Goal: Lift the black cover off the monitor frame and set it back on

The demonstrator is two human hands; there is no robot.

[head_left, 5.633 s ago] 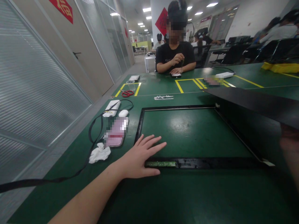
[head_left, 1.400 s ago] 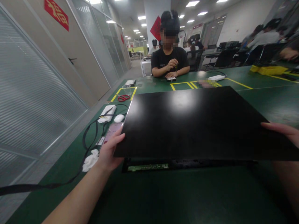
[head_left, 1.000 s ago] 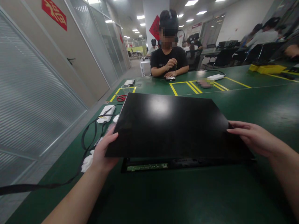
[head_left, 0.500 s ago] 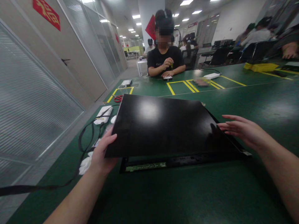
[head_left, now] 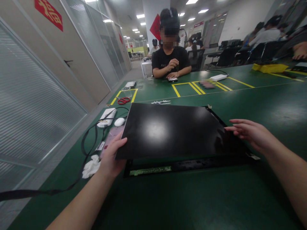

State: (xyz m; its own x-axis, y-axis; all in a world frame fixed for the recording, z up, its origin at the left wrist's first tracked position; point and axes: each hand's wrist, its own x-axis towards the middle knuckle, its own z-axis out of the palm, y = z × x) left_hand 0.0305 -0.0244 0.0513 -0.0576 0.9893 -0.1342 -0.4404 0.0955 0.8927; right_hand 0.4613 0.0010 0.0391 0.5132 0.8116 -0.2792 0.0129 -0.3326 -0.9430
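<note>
A glossy black flat display panel [head_left: 168, 131] tilts over a black frame [head_left: 192, 164] lying on the green table. My left hand [head_left: 114, 153] grips the panel's left edge, thumb on top and the fingers hidden underneath; that side is raised. Along the near side of the frame a green circuit strip [head_left: 150, 170] shows. My right hand [head_left: 251, 132] is beside the panel's right edge with its fingers stretched out and holding nothing; I cannot tell whether the fingertips touch the edge. A small whitish tab [head_left: 253, 156] sticks out at the frame's near right corner.
On the left are a phone [head_left: 111, 140], crumpled white tissue [head_left: 91, 166], a white box [head_left: 107, 117], a round white object [head_left: 119, 122], black straps and red-handled scissors [head_left: 123, 101]. Across the table [head_left: 240, 99], a person [head_left: 171, 60] works on a small device.
The panel's raised left side has come down and shifted right with my left hand. White bits behind it and the phone now show. My right hand has moved slightly.
</note>
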